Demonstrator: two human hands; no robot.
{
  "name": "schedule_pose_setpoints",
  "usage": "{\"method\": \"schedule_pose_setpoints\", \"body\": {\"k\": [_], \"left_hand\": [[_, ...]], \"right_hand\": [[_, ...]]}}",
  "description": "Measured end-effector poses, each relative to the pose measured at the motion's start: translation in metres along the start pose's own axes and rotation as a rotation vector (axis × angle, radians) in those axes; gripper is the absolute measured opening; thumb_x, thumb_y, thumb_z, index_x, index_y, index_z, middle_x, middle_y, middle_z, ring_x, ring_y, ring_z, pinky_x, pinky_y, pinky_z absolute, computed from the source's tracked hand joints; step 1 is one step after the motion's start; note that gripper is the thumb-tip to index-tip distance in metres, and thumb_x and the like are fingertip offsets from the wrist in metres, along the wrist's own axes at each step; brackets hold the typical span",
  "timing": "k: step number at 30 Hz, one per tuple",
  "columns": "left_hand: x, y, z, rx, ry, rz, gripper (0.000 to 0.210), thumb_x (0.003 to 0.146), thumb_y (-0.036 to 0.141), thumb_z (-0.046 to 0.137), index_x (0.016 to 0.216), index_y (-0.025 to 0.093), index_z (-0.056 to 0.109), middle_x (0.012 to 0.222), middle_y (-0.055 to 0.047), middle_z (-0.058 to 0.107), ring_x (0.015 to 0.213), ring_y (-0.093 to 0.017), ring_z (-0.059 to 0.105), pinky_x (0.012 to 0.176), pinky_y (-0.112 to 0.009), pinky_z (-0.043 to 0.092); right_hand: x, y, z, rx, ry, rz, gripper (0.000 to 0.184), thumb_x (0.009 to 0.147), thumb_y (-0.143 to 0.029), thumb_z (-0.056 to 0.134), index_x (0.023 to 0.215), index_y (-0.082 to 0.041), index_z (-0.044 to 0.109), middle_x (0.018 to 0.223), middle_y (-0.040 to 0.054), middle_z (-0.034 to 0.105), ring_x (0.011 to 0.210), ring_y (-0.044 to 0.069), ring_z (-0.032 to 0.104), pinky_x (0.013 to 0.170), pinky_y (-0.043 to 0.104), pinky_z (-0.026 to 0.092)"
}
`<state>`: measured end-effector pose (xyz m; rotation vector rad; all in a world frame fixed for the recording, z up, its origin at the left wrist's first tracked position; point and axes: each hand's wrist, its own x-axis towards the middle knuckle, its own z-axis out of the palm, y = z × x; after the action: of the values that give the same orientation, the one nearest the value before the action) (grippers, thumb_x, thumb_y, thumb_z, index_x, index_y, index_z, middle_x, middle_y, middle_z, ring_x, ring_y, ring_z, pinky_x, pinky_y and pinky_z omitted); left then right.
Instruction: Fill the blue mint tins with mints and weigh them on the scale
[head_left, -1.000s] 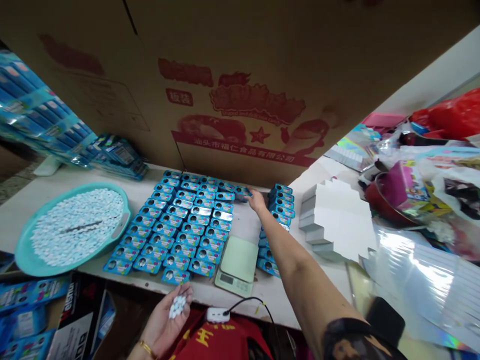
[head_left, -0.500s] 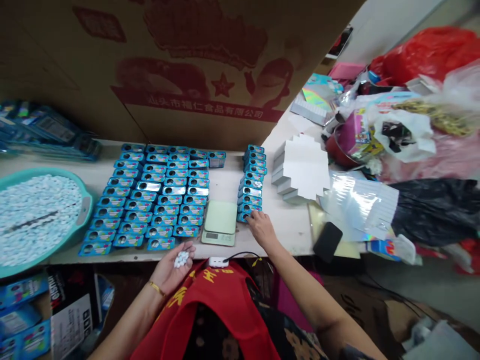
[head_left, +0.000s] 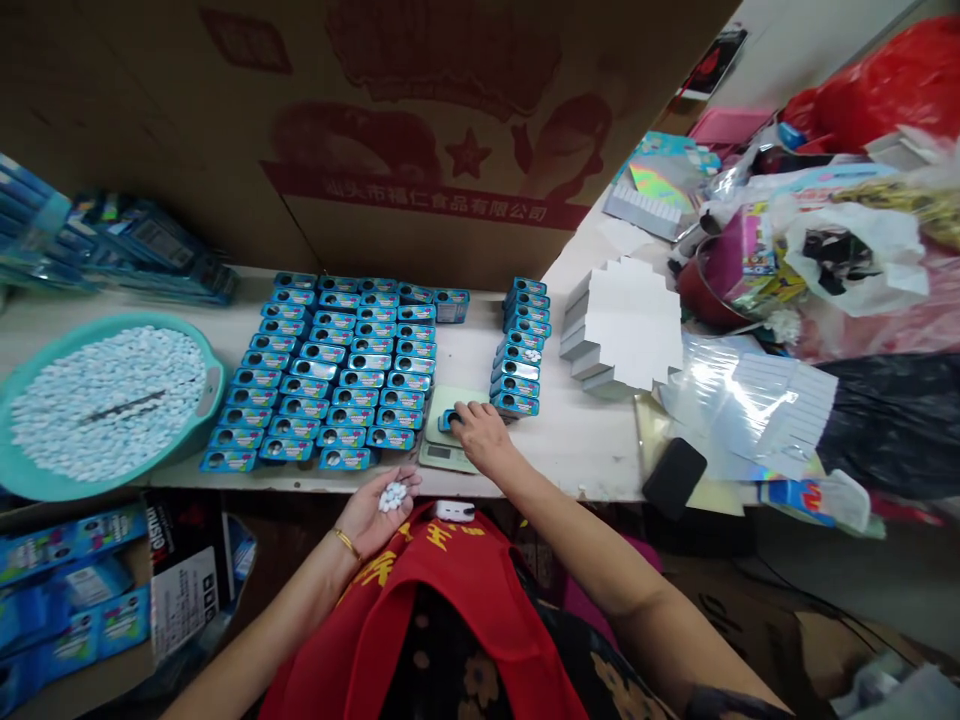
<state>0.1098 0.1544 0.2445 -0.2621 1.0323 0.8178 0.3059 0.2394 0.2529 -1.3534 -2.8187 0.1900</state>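
My left hand [head_left: 369, 518] is cupped palm up by the table's front edge, holding a small heap of white candies [head_left: 393, 496]. Between the fingers of my right hand [head_left: 484, 438] is a small blue box [head_left: 448, 420], at the pale green scale [head_left: 445, 457]; whether it rests on the scale I cannot tell. Left of the scale stand several columns of like blue boxes [head_left: 304, 407] with round dark openings. A single column of these boxes [head_left: 516, 386] stands beyond my right hand, one with white pieces on its top.
At left is a turquoise basin [head_left: 213, 388] full of white candies. A large cardboard carton [head_left: 420, 230] walls off the back. To the right are stacked white cartons [head_left: 630, 325], a black phone-like slab [head_left: 675, 477] and heaped plastic bags [head_left: 892, 390].
My right hand has taken the nearest box from the right column and moved it left to the scale. My left hand still cups the candies. The view has shifted slightly.
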Motion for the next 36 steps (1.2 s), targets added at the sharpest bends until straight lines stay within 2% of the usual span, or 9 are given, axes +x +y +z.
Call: {"method": "schedule_pose_setpoints", "body": {"k": [4, 8, 11, 14, 19, 27, 30, 32, 36], "left_hand": [[0.0, -0.001, -0.001, -0.068, -0.091, -0.019, 0.02, 0.082, 0.014, 0.043, 0.086, 0.006, 0.06, 0.085, -0.013, 0.065, 0.079, -0.018, 0.063, 0.069, -0.028, 0.051], [0.001, -0.005, -0.002, -0.105, -0.228, -0.061, 0.024, 0.083, 0.02, 0.042, 0.095, 0.007, 0.059, 0.079, -0.009, 0.065, 0.069, -0.015, 0.062, 0.062, -0.026, 0.05], [-0.001, -0.009, -0.004, -0.08, -0.209, -0.096, 0.031, 0.084, 0.024, 0.041, 0.107, 0.008, 0.055, 0.09, -0.011, 0.064, 0.079, -0.017, 0.062, 0.065, -0.027, 0.05], [-0.004, -0.012, -0.007, -0.083, -0.179, -0.122, 0.033, 0.085, 0.024, 0.039, 0.11, 0.008, 0.053, 0.096, -0.012, 0.063, 0.085, -0.018, 0.06, 0.071, -0.029, 0.049], [-0.005, -0.014, -0.011, -0.104, -0.115, -0.112, 0.028, 0.085, 0.021, 0.038, 0.101, 0.009, 0.056, 0.086, -0.01, 0.064, 0.075, -0.015, 0.061, 0.067, -0.027, 0.049], [-0.003, -0.014, -0.008, -0.124, -0.09, -0.143, 0.022, 0.085, 0.017, 0.038, 0.075, 0.008, 0.056, 0.063, -0.005, 0.06, 0.057, -0.011, 0.058, 0.059, -0.025, 0.05], [-0.001, -0.014, -0.005, -0.134, -0.084, -0.149, 0.02, 0.084, 0.015, 0.039, 0.077, 0.008, 0.057, 0.065, -0.005, 0.061, 0.057, -0.011, 0.059, 0.059, -0.023, 0.05], [0.001, -0.013, -0.004, -0.118, -0.061, -0.131, 0.019, 0.083, 0.015, 0.041, 0.079, 0.007, 0.058, 0.068, -0.007, 0.063, 0.061, -0.012, 0.061, 0.061, -0.024, 0.051], [0.006, -0.006, -0.003, -0.093, 0.019, -0.077, 0.018, 0.082, 0.017, 0.044, 0.076, 0.008, 0.059, 0.073, -0.011, 0.065, 0.071, -0.017, 0.063, 0.062, -0.026, 0.052]], "right_hand": [[-0.011, -0.029, -0.002, 0.155, 0.103, -0.047, 0.023, 0.084, -0.022, 0.044, 0.104, -0.017, 0.055, 0.11, 0.0108, 0.052, 0.092, 0.021, 0.044, 0.074, 0.035, 0.037], [-0.024, -0.076, -0.005, 0.308, 0.02, -0.246, 0.025, 0.084, -0.025, 0.044, 0.106, -0.016, 0.052, 0.099, 0.0073, 0.055, 0.089, 0.018, 0.047, 0.076, 0.031, 0.041], [-0.026, -0.095, -0.002, 0.344, -0.039, -0.263, 0.021, 0.083, -0.016, 0.044, 0.102, -0.015, 0.051, 0.097, 0.0063, 0.054, 0.092, 0.017, 0.048, 0.078, 0.03, 0.042], [-0.026, -0.097, -0.002, 0.39, -0.076, -0.268, 0.019, 0.081, -0.013, 0.045, 0.099, -0.016, 0.051, 0.095, 0.0057, 0.054, 0.09, 0.017, 0.048, 0.074, 0.028, 0.044], [-0.028, -0.095, -0.004, 0.387, -0.099, -0.179, 0.022, 0.08, -0.012, 0.046, 0.102, -0.015, 0.049, 0.094, 0.0073, 0.054, 0.088, 0.018, 0.049, 0.068, 0.028, 0.045], [-0.025, -0.092, 0.005, 0.421, -0.123, -0.324, 0.009, 0.079, -0.014, 0.05, 0.086, -0.016, 0.056, 0.087, 0.0039, 0.057, 0.082, 0.016, 0.049, 0.068, 0.026, 0.044], [-0.03, -0.085, 0.005, 0.503, -0.046, -0.357, 0.015, 0.082, -0.016, 0.048, 0.094, -0.018, 0.056, 0.093, 0.0035, 0.058, 0.087, 0.015, 0.05, 0.075, 0.026, 0.043], [-0.036, -0.07, 0.004, 0.566, 0.098, -0.27, 0.022, 0.084, -0.018, 0.044, 0.104, -0.02, 0.053, 0.1, 0.0048, 0.057, 0.093, 0.015, 0.05, 0.08, 0.028, 0.042], [-0.039, -0.014, 0.016, 0.541, 0.39, 0.278, 0.038, 0.08, -0.023, 0.049, 0.117, -0.019, 0.043, 0.115, 0.0112, 0.049, 0.111, 0.022, 0.042, 0.091, 0.041, 0.036]]}}
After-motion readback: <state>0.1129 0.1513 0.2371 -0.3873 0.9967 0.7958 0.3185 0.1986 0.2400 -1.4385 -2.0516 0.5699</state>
